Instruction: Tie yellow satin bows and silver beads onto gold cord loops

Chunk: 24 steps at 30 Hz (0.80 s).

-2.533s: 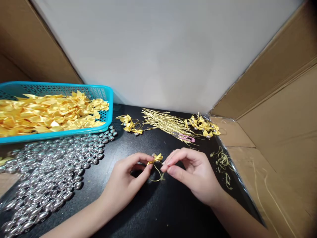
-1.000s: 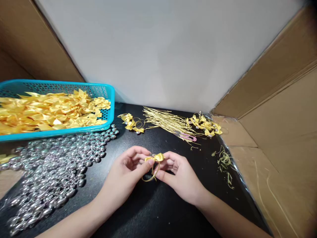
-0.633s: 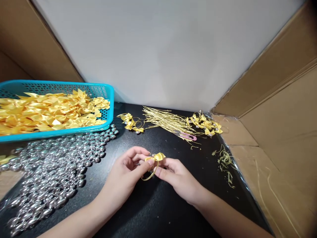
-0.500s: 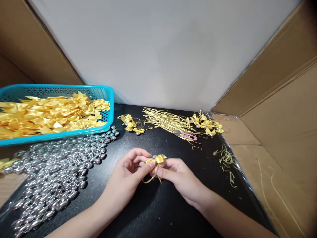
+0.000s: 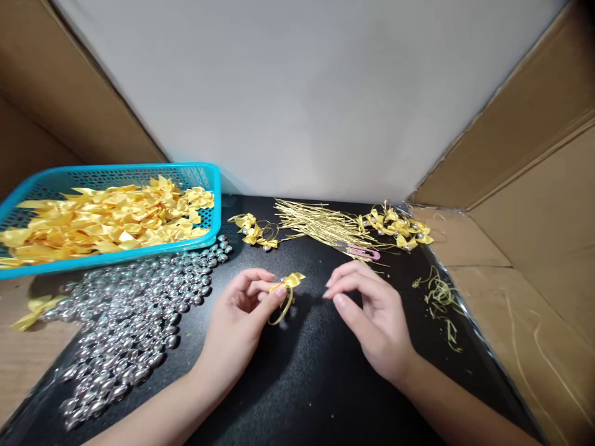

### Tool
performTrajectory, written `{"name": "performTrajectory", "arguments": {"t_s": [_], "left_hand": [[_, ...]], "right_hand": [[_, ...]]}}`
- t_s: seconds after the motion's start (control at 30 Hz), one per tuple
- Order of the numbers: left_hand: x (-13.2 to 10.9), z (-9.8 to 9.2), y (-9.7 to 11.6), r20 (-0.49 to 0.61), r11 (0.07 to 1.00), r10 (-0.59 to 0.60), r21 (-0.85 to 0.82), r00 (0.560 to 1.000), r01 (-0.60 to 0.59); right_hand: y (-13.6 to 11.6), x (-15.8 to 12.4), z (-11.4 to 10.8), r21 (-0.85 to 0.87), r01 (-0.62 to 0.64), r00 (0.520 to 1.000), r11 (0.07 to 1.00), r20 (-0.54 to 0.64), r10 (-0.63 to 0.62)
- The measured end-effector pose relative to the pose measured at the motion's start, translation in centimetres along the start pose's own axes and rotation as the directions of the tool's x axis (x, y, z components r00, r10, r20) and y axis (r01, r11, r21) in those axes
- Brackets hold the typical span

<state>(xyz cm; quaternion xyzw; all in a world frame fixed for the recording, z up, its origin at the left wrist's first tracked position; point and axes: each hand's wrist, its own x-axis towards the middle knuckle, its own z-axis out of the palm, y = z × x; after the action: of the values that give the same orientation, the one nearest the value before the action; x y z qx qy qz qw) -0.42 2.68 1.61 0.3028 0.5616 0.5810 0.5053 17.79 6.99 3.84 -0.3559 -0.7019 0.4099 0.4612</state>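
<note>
Between the thumb and fingers of my left hand (image 5: 244,310) is a yellow ribbon bow (image 5: 292,281), with a loop of gold cord (image 5: 282,311) hanging below it. My right hand (image 5: 372,316) hovers to the right of the bow, apart from it, fingers curved, thumb separate and nothing held. Beyond my hands lie a bundle of gold cords (image 5: 316,222) and a pink thread snipper (image 5: 363,251) at its right end. Bows with silver bells and cord loops form a small group (image 5: 254,232) and a larger pile (image 5: 395,227).
At the left stands a blue basket (image 5: 217,204) full of yellow bows (image 5: 116,217). Silver bells (image 5: 134,316) spread in front of it, with a loose bow (image 5: 35,311) beside them. Cord scraps (image 5: 439,297) lie at the right edge. Cardboard walls (image 5: 534,142) flank the black table (image 5: 279,396).
My right hand has let go of the bow and moved right. My left hand still holds the bow. The view has shifted slightly.
</note>
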Motion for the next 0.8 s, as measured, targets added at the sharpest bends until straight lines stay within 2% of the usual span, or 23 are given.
{"name": "performTrajectory", "arguments": {"t_s": [0.07,0.13,0.23,0.4,0.53,0.67,0.8], "left_hand": [[-0.5,0.1,0.0,0.019,0.997,0.037,0.067,0.999,-0.038],[-0.9,0.3,0.1,0.042,0.989,0.059,0.132,0.997,-0.064],[-1.3,0.4,0.1,0.084,0.978,0.056,0.196,0.995,-0.071],[-1.3,0.5,0.1,0.112,0.976,0.031,0.210,0.993,-0.054],[-1.4,0.5,0.1,0.113,0.980,0.010,0.196,0.994,-0.032],[-1.3,0.6,0.3,0.110,0.991,0.003,0.129,0.994,-0.017],[-0.8,0.4,0.9,0.064,0.998,0.026,0.058,0.998,-0.029]], "right_hand": [[0.4,-0.1,0.6,-0.027,-0.186,0.982,0.982,0.026,0.187],[0.7,-0.2,1.3,-0.031,-0.307,0.944,0.951,0.116,0.309],[0.8,-0.4,1.9,0.014,-0.358,0.910,0.934,0.232,0.345],[0.8,-0.6,2.3,0.090,-0.383,0.903,0.919,0.244,0.353],[0.9,-0.6,2.3,0.000,-0.331,0.925,0.944,0.199,0.324],[0.6,-0.5,2.0,-0.163,-0.200,0.959,0.966,0.168,0.227],[0.8,0.1,1.2,-0.288,-0.081,0.974,0.954,0.182,0.138]]}}
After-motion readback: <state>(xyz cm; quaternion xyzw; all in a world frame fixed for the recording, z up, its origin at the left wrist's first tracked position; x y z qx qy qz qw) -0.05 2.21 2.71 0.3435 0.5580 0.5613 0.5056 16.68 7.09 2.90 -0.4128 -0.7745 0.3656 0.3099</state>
